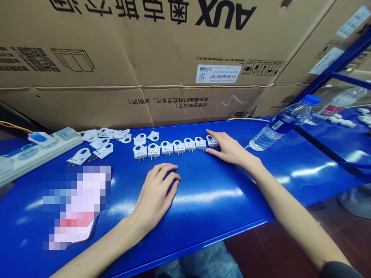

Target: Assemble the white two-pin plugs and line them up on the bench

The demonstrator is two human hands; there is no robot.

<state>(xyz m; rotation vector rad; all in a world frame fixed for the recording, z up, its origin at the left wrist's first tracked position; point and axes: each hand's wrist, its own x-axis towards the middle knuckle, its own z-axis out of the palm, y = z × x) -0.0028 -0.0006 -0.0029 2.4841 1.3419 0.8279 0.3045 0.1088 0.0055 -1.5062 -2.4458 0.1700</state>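
My left hand (156, 191) lies palm down on the blue table (220, 200), fingers stretched out and together, holding nothing. My right hand (228, 148) rests flat further back, its fingertips touching the rightmost white plug (212, 141) of a row of several white plugs (172, 148) set side by side. More white plug parts (101, 141) lie loose in a heap at the left.
A white power strip (34, 148) with a blue plug sits at the far left. A plastic water bottle (285, 121) lies on its side at the right. Large cardboard boxes (162, 58) wall off the back. A blurred flat item (77, 206) lies at front left.
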